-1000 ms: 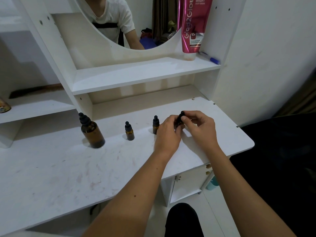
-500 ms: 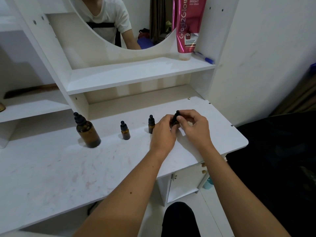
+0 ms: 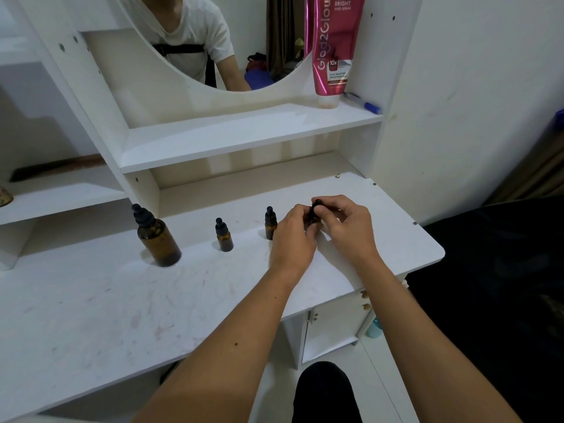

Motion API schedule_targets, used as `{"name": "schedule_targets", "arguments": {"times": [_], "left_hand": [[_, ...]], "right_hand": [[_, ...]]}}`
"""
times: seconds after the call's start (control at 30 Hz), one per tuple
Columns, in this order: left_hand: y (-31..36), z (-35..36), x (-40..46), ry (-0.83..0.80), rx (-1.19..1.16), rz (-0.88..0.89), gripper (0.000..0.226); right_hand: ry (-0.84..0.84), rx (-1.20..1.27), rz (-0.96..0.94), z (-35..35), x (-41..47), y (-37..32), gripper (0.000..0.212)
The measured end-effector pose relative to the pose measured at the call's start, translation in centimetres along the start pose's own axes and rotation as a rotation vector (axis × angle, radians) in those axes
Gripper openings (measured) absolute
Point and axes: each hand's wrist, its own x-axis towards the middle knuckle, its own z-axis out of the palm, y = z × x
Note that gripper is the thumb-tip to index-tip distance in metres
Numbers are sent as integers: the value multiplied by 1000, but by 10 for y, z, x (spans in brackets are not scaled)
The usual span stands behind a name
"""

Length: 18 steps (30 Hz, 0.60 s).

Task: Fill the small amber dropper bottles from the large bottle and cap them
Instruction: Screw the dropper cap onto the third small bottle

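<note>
left hand (image 3: 291,236) grips the body of a small amber bottle (image 3: 312,219) on the tabletop (image 3: 122,300), bracing it so right hand (image 3: 346,228) can pinch and turn its dropper cap (image 3: 317,204). large bottle (image 3: 155,236) stands capped, well left.

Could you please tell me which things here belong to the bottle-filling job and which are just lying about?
Job: large bottle, two capped small bottles, held bottle, left hand, right hand.
Lying about: pink tube, blue pen.
</note>
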Motion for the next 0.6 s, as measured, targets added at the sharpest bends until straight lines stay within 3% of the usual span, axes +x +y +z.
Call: {"name": "schedule_targets", "arguments": {"times": [0.6], "left_hand": [[3,0,-3,24,12,-16,23]], "right_hand": [[4,33,30,-3,-3,1,22]]}}
